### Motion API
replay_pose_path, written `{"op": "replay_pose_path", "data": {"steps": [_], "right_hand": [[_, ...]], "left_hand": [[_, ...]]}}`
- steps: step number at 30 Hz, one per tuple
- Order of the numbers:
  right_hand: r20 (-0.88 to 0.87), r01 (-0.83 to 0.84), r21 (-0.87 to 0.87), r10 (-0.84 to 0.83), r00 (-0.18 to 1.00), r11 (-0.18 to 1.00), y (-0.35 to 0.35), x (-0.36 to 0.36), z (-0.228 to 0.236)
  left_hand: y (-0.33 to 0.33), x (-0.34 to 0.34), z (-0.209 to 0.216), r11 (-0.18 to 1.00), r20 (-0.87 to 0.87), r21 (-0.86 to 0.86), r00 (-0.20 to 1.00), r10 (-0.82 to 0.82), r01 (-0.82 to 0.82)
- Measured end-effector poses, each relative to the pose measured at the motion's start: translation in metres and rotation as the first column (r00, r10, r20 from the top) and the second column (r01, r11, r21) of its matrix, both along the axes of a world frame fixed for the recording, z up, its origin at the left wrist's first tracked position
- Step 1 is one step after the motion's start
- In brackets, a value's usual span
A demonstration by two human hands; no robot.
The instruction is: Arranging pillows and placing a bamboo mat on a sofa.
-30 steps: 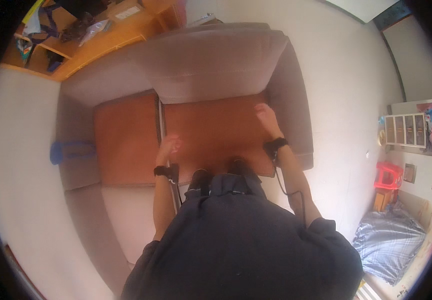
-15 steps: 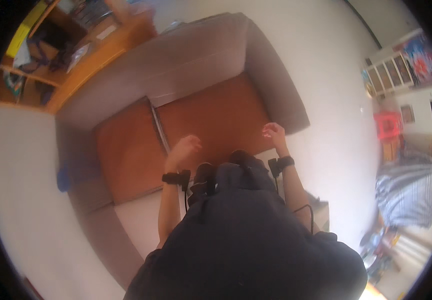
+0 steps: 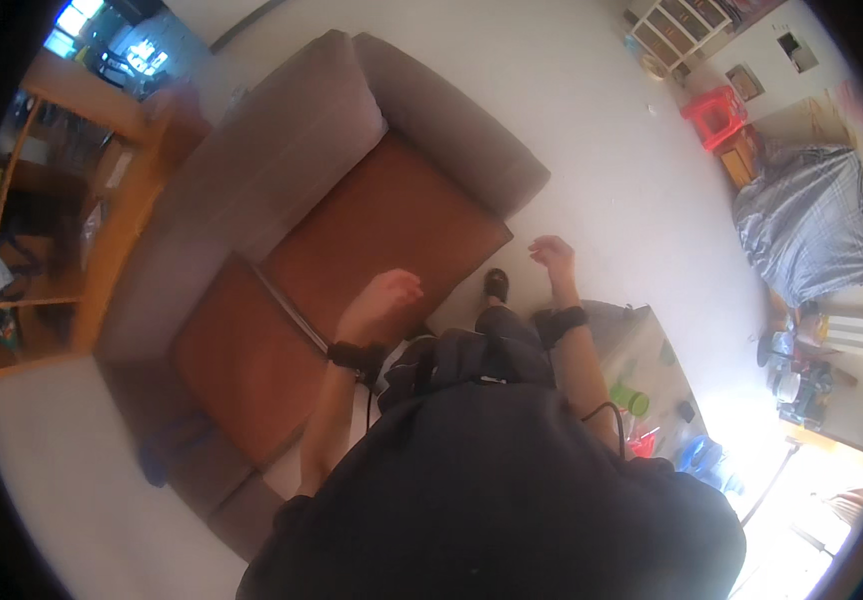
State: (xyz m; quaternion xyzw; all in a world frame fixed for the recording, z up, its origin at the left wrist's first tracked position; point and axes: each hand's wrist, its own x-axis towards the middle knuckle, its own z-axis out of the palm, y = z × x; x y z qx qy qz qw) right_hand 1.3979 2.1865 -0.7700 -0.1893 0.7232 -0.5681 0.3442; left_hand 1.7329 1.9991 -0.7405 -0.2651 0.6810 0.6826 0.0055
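Observation:
My left hand (image 3: 384, 300) hangs in the air over the brown sofa cushion (image 3: 377, 225), touching nothing that I can see. Its fingers are loosely curled and a little blurred, and no object shows in them. To the right, my right hand (image 3: 554, 255) is raised above the pale floor, just past the corner of the cushion. Its fingers bend slightly, stand apart and hold nothing visible. Dark bands sit on both wrists, with a black cable along each forearm. A second brown cushion (image 3: 247, 350) lies on the grey sofa (image 3: 292, 150) at my left.
By my right forearm stands a low table (image 3: 652, 345) with a green container (image 3: 630, 400) and red and blue things. Orange wooden shelves (image 3: 132, 230) back onto the sofa. Farther right are a red stool (image 3: 715, 117) and a bulky thing under a checked grey cover (image 3: 807, 225). My shoe (image 3: 496, 285) is on the floor.
My view has turned to the right, so the sofa sits farther left and the low table with its green container has come into sight. Both hands remain raised and without objects.

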Motion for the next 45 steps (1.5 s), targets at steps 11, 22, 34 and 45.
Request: {"op": "replay_pose_path", "data": {"steps": [11, 22, 34, 45], "right_hand": [[-0.057, 0.009, -0.183, -0.019, 0.998, 0.983, -0.024, -0.092, 0.019], [0.067, 0.251, -0.314, -0.242, 0.968, 0.916, 0.08, -0.215, 0.042], [-0.043, 0.505, -0.351, -0.552, 0.833, 0.789, 0.162, -0.278, 0.077], [-0.384, 0.787, -0.273, -0.813, 0.438, 0.553, 0.216, -0.338, 0.079]], "left_hand": [[0.002, -0.166, 0.072, 0.993, -0.183, 0.105, 0.98, 0.081, -0.062], [0.051, -0.347, 0.091, 0.978, -0.193, 0.21, 0.98, 0.039, 0.003], [0.049, -0.559, 0.082, 0.863, -0.234, 0.103, 0.855, -0.463, 0.495], [0.099, -0.758, 0.091, 0.615, -0.309, -0.007, 0.583, -0.751, 0.789]]}}
